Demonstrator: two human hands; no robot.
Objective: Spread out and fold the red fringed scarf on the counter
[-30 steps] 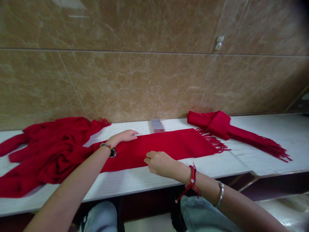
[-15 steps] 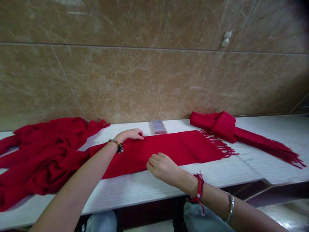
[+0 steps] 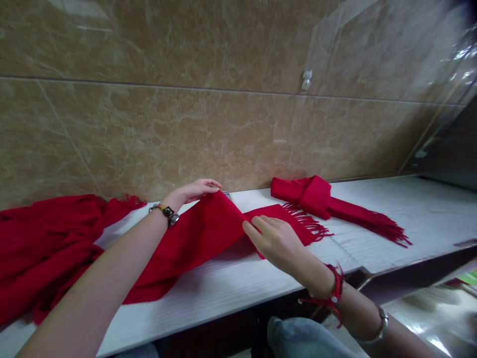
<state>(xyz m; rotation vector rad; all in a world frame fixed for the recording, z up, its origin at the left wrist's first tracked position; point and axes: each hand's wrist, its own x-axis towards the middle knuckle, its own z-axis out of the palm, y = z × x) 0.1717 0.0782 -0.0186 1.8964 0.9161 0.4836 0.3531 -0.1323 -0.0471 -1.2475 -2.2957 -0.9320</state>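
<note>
A long red fringed scarf [image 3: 194, 238] lies along the white counter [image 3: 238, 283]. My left hand [image 3: 196, 190] pinches its far edge and my right hand [image 3: 276, 238] pinches its near edge. Between them the cloth is raised off the counter in a fold. Its fringed end [image 3: 305, 223] lies flat to the right of my right hand. The scarf's other end runs left into a loose red heap [image 3: 44, 243].
A second red scarf [image 3: 320, 199], tied in a knot with its fringe trailing right, lies at the back of the counter by the brown marble wall [image 3: 223, 129]. The counter's front edge runs above my knees [image 3: 298, 338].
Both hands have closed on the scarf's edges and lifted the middle of the cloth, which lay flat before. The view has swung right.
</note>
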